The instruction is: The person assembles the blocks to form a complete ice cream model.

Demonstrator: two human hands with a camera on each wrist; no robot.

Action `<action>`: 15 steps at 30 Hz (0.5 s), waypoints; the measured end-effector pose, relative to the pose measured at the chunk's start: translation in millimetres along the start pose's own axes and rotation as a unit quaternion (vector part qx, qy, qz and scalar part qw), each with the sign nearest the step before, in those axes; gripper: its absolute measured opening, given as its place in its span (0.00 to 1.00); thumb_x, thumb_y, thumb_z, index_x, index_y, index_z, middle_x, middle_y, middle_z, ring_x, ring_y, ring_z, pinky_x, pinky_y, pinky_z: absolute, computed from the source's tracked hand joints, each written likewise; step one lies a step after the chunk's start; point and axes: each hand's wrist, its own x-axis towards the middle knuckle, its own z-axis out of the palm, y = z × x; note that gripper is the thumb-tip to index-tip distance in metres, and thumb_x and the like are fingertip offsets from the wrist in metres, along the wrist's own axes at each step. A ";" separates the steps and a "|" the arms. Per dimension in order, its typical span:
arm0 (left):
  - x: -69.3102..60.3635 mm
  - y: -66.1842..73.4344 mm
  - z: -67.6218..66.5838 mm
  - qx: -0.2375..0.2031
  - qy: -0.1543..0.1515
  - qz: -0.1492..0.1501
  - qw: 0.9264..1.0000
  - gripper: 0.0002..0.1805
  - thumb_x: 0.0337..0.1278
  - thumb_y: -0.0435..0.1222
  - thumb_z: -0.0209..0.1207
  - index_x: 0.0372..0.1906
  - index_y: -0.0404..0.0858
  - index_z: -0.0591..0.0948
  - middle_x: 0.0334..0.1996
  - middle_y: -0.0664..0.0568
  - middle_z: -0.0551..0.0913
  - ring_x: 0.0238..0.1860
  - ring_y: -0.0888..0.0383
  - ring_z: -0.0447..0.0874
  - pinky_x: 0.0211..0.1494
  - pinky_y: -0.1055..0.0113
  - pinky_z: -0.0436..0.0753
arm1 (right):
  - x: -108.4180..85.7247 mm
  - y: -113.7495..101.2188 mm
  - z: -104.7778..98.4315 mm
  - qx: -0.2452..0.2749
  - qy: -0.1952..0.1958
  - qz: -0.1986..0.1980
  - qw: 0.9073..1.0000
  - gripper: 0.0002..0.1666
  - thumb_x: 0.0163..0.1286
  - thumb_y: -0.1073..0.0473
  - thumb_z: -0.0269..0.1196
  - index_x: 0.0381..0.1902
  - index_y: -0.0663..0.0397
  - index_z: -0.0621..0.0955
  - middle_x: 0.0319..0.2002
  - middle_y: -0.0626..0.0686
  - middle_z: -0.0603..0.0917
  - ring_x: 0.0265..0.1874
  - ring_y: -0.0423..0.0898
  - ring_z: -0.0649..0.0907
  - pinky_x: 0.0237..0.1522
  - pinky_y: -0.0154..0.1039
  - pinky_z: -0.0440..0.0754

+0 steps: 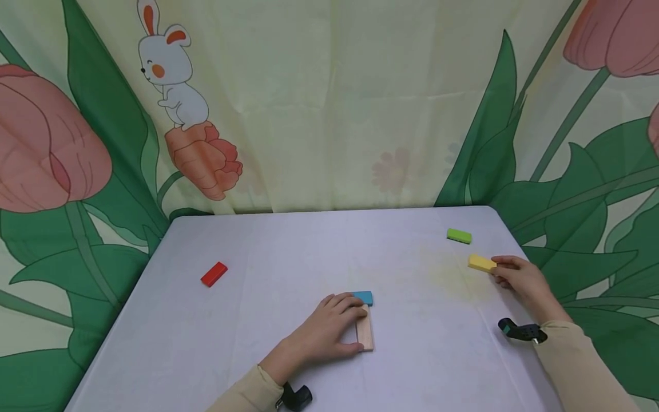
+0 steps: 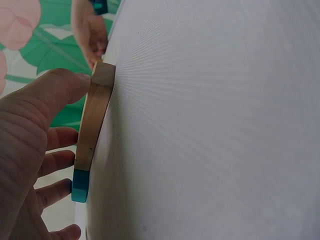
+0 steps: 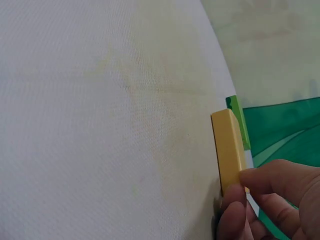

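From where I stand, the right hand [image 1: 526, 283], at the right of the frame, has the yellow block [image 1: 480, 263] pinched by one end between thumb and fingers. Just beyond it lies the green block [image 1: 459, 236], toward the upper right. In the lower centre, the left hand [image 1: 329, 327] clasps nothing; its spread fingers and thumb rest against the wooden block [image 1: 365, 333] and the blue block [image 1: 365, 297], which meet end to end. The red block [image 1: 213, 274] lies well apart, left of centre, on the white tabletop [image 1: 288, 246].
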 end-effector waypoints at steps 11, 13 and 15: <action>-1.0 1.0 1.1 -0.002 -0.010 -0.011 1.000 0.33 0.65 0.60 0.62 0.70 0.52 0.73 0.73 0.58 0.70 0.79 0.52 0.61 0.76 0.46 0.68 | 2.2 -2.0 6.0 -0.025 -0.003 -0.003 1.000 0.34 0.75 0.57 0.63 0.72 0.70 0.69 0.61 0.69 0.75 0.40 0.43 0.79 0.38 0.26 0.85; -1.3 0.9 1.5 -0.002 -0.011 -0.012 1.000 0.34 0.64 0.60 0.61 0.70 0.52 0.73 0.74 0.58 0.69 0.79 0.52 0.60 0.76 0.46 0.68 | 0.6 -2.5 6.6 -0.035 -0.005 -0.004 0.999 0.33 0.75 0.56 0.63 0.71 0.69 0.70 0.62 0.70 0.74 0.44 0.47 0.79 0.37 0.25 0.84; -1.6 1.0 1.5 -0.002 -0.011 -0.011 1.000 0.34 0.65 0.60 0.61 0.70 0.52 0.73 0.74 0.57 0.69 0.79 0.51 0.60 0.76 0.45 0.69 | -0.9 -2.9 7.7 -0.046 -0.007 -0.007 0.999 0.33 0.75 0.55 0.63 0.71 0.69 0.70 0.63 0.72 0.73 0.47 0.52 0.79 0.36 0.25 0.83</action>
